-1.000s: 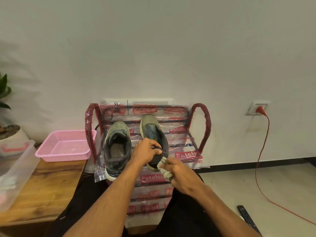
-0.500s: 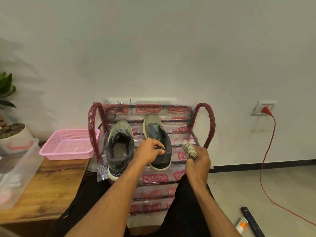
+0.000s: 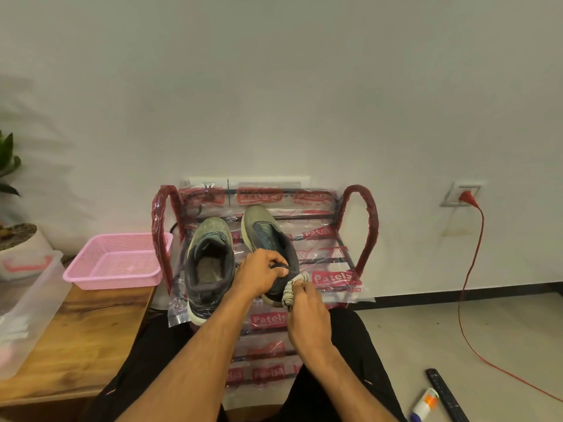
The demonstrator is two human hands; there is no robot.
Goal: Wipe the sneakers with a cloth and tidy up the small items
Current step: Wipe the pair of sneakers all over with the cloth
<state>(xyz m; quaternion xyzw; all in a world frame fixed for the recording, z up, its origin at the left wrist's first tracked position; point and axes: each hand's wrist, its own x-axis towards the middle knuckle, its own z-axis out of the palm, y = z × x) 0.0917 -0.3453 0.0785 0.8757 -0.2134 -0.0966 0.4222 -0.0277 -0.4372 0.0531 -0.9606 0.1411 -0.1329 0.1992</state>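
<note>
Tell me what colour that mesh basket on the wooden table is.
Pink all over; the basket shows best in the head view.

One worn grey-green fabric sneaker (image 3: 208,260) is stood toe-away on the plastic-wrapped rack (image 3: 335,278). The matching second sneaker (image 3: 265,233), just beside it, is gripped at the heel collar by the left hand (image 3: 259,274). A bunched white patterned cloth (image 3: 292,289) is pressed to its heel by the right hand (image 3: 307,318).

A home room: shoe rack (image 3: 332,236) against a plain wall, potted plant (image 3: 12,226), wall socket (image 3: 463,194), remote (image 3: 446,394) on the floor.
</note>
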